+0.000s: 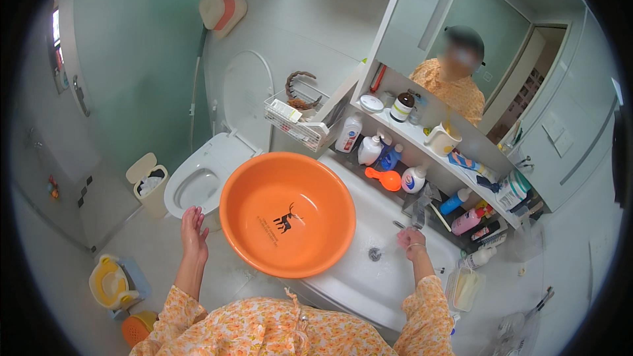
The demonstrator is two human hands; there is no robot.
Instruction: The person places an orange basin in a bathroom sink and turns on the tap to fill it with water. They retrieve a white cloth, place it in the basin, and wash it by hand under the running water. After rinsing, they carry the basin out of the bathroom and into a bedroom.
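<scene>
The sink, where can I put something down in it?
Inside the sink, there's bare room around the drain, between the orange plastic basin and the right hand. Behind the sink, bottles and an orange scoop crowd together.

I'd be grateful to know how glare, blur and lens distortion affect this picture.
In the head view, small bright glints show inside the orange basin; in the head view, the reflected face in the mirror is heavily blurred; also in the head view, wall edges bow toward the outer parts, and the corners go black.
</scene>
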